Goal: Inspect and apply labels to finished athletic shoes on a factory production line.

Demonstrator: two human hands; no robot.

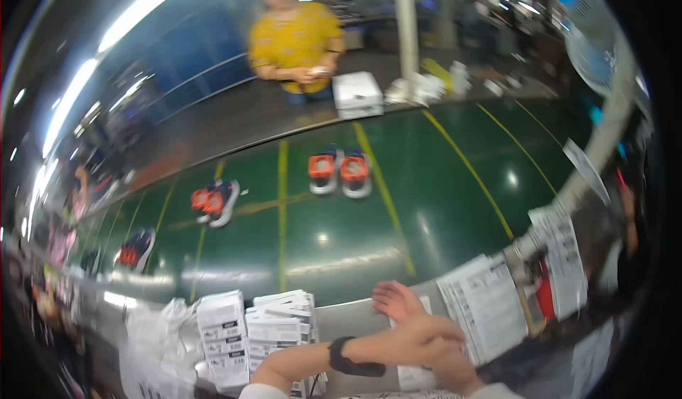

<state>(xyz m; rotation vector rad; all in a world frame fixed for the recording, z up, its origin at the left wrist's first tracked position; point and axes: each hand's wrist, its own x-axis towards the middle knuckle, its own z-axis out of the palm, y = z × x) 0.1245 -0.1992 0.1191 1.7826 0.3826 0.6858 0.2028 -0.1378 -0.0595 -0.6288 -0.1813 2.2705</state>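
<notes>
My hands crossed low over the desk [348, 317]: the left hand [419, 339], black band at the wrist, lay flat and open over the right hand [401, 301], whose fingers stretched loose onto a white sheet [415, 376]; neither gripped anything. Label stacks [249, 331] sat just left, within reach, about four piles. On the green belt [440, 207] I counted four shoe pairs [339, 172], spaced apart. A person in yellow [295, 40] stood opposite by a white box [357, 94].

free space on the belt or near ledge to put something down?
Belt is bare right of the orange shoe pair, between the yellow lines; also open below that pair. Near ledge is crowded: label stacks left, printed sheets right, crossed hands between.
</notes>
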